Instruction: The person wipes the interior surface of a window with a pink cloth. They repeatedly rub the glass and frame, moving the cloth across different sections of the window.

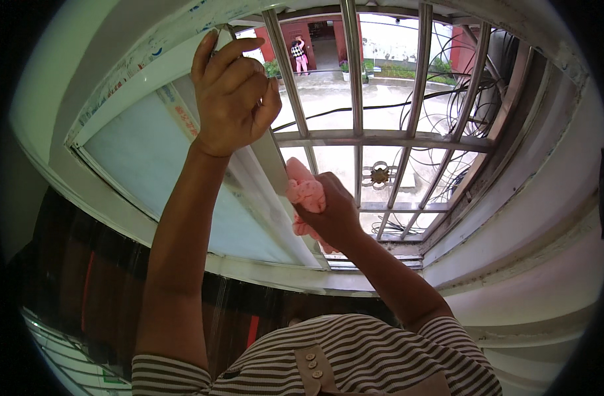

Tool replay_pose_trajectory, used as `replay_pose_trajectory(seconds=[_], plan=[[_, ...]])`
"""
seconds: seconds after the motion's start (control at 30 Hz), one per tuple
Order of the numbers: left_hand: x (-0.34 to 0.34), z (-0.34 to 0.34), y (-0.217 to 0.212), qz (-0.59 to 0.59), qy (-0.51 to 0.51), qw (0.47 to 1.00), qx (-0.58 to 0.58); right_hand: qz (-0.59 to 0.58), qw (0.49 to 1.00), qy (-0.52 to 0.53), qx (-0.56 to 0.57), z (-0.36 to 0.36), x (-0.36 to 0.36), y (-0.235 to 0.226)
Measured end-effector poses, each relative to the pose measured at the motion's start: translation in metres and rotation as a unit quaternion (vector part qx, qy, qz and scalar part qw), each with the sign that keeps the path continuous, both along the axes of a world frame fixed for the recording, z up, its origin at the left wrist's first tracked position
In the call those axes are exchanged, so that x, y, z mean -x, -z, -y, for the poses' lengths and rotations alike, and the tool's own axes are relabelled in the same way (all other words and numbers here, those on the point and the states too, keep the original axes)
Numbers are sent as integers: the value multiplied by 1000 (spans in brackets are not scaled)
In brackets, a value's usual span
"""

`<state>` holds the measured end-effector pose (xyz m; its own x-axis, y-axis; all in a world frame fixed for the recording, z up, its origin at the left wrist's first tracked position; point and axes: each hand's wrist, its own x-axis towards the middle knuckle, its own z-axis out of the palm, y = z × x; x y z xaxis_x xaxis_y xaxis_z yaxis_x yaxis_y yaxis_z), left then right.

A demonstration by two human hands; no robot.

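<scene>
My left hand [232,99] is raised to the top of a sliding window sash [265,162], its fingers curled round the upper part of the white frame edge. Lower down, my right hand [335,208] grips a bunched pink cloth [305,191] and presses it to the upright edge of the same sash. Part of the cloth hangs below my fingers. Pale frosted glass [137,152] fills the sash behind my left forearm.
Metal security bars [358,105] cross the open side of the window. Loose black cables [440,86] tangle outside at the right. In the yard beyond, a person [299,55] stands near a doorway. Dark brown panelling [110,277] lies below the sill [288,284].
</scene>
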<state>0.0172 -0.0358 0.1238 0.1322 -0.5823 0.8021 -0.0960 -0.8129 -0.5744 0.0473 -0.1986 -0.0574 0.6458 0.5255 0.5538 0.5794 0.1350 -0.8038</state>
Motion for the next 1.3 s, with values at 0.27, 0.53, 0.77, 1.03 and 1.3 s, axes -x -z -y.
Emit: replay_pose_trajectory(seconds=[0.27, 0.53, 0.77, 1.03, 1.3], plan=[[-2, -1, 1, 2, 13, 1000, -7, -8, 1000, -2, 6, -13, -2, 14], [-2, 1, 1, -4, 2, 1000, -3, -8, 1000, 4, 28, -12, 0, 36], [-2, -1, 3, -16, 1, 1000, 1, -11, 999, 16, 45, -11, 1, 57], [0, 1, 2, -14, -3, 1000, 3, -17, 998, 21, 61, -6, 0, 64], [1, 1, 2, -19, -17, 1000, 7, -86, 996, -25, -6, -6, 3, 20]])
